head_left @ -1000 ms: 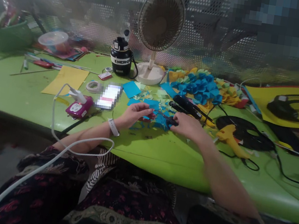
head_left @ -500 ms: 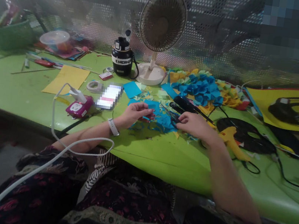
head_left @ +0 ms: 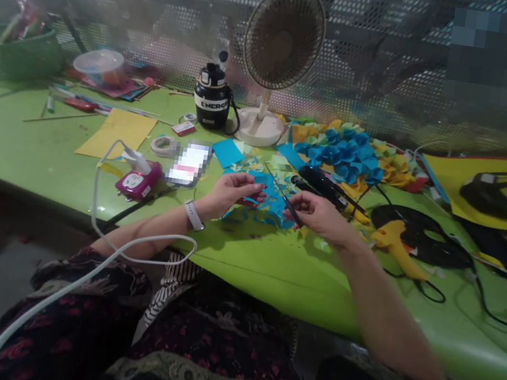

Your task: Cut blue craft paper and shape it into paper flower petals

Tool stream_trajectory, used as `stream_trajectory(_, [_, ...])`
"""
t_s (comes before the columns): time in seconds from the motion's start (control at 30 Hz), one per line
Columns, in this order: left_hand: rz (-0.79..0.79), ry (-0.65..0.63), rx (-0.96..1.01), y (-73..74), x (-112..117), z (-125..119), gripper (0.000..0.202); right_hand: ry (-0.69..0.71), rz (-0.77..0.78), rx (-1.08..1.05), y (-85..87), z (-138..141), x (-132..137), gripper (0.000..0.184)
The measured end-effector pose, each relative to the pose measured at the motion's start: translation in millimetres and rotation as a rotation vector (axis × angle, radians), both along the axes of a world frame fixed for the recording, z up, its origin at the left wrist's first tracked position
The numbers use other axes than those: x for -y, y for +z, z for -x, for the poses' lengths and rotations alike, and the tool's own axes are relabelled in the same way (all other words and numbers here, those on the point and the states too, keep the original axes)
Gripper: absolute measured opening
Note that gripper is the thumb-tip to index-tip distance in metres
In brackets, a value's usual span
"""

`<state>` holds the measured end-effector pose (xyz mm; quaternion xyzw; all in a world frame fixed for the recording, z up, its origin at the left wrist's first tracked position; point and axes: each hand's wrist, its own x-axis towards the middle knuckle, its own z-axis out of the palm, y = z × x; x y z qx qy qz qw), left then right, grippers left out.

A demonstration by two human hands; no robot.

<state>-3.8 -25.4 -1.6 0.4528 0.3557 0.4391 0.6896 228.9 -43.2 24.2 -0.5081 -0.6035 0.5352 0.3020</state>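
My left hand (head_left: 233,191) pinches a small piece of blue paper (head_left: 264,182) just above the green table (head_left: 26,149). My right hand (head_left: 319,214) is closed round the handles of black scissors (head_left: 281,193), whose blades point up and left toward the blue piece. Under both hands lies a heap of blue paper scraps (head_left: 274,209). A white band sits on my left wrist.
A desk fan (head_left: 277,60) and black bottle (head_left: 210,102) stand behind. Folded blue and yellow papers (head_left: 348,156) pile at right, near a yellow glue gun (head_left: 393,242) and black cables. A phone (head_left: 187,164), pink charger (head_left: 138,180), tape roll (head_left: 161,146) and yellow sheet (head_left: 117,131) lie left.
My right hand has lifted the scissors from the scrap heap and tilted the blades up toward the blue piece. My left hand has stayed almost in place.
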Motion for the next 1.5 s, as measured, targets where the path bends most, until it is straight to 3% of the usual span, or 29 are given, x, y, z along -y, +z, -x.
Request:
stream_trajectory(0.33, [-0.015,0.024,0.107,-3.6,-1.3,-0.2,0.039,0.06,-0.008,0.094,-3.6,3.5,2.7,0.052])
stream_trajectory(0.8, [-0.012,-0.008,0.065,-4.3,0.7,-2.1,0.029,0.137,-0.054,0.211,-8.3,2.8,2.7,0.051])
stream_trajectory(1.5, [0.037,0.006,0.102,-4.4,-0.3,-3.0,0.028,0.091,-0.141,0.232,-2.9,8.7,4.8,0.057])
